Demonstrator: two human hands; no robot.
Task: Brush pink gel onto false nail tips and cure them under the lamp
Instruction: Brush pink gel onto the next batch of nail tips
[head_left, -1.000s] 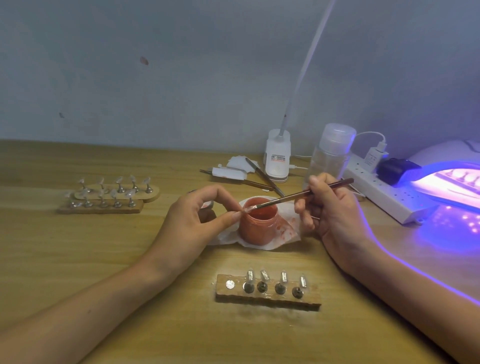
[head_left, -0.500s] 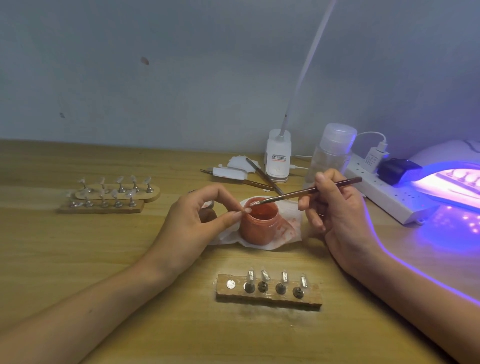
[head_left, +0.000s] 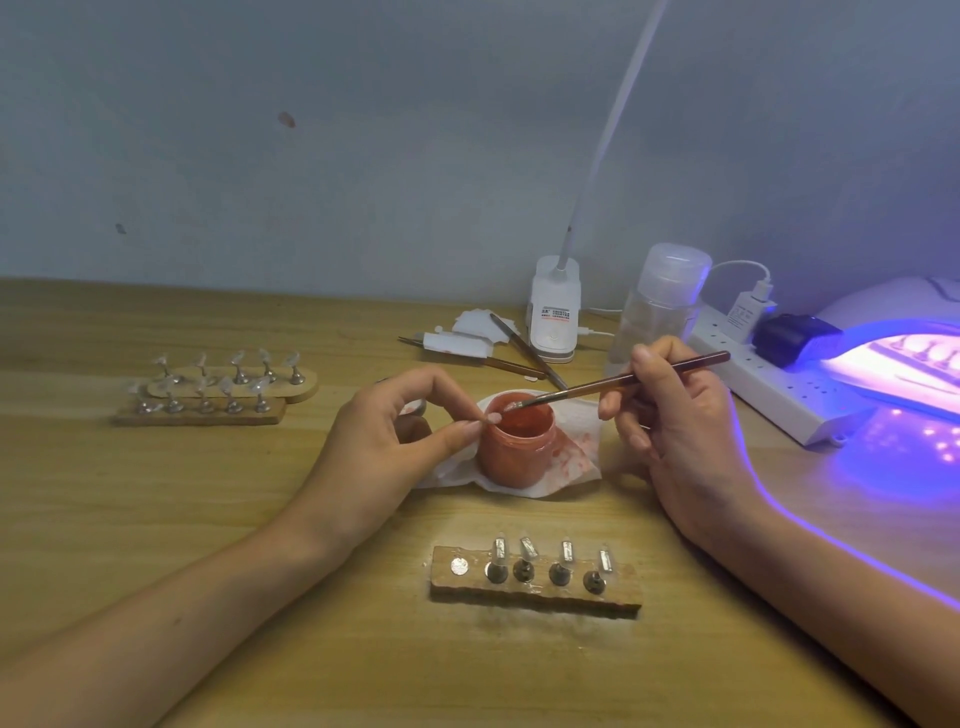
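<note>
Brush now over jar — right hand curled

1. The curing lamp runs off the right edge; whatever lies in its glow is a washed-out blur.
2. The nail tip is nearly buried between thumb and forefinger of the left hand.
3. The brush ends at the mouth of the jar, possibly touching gel; too small to tell.
4. The desk lamp neck leaves the top edge.

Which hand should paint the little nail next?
The right hand: it holds the brush, its tip at the pink jar. The left hand is busy pinching the nail tip beside the jar's rim.
</note>
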